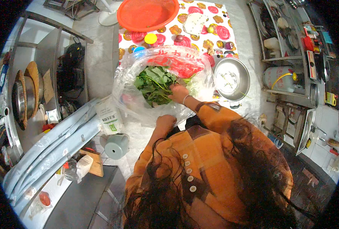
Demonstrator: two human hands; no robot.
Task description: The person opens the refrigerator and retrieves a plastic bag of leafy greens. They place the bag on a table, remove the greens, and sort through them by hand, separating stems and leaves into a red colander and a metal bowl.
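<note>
A large clear plastic bag [123, 100] with red printing gapes at the near edge of the table. Leafy green vegetables [155, 77] with long stems fill its middle. My right hand [179, 93] reaches into the bag with its fingers closed around stems; a bracelet circles that wrist. At the bag's near rim, my left hand [166, 122] is curled on the plastic, its fingertips hidden. Just right of the bag stands a steel pot [245, 71] with a few stem pieces inside.
A floral cloth covers the table [169, 35]. On it are an orange plastic basket [148, 13], a yellow lid [150, 38], a flat white piece [194, 24] and ginger [208, 47]. A grey-green stool [116, 146] stands at left; a metal shelf [283, 58] lines the right.
</note>
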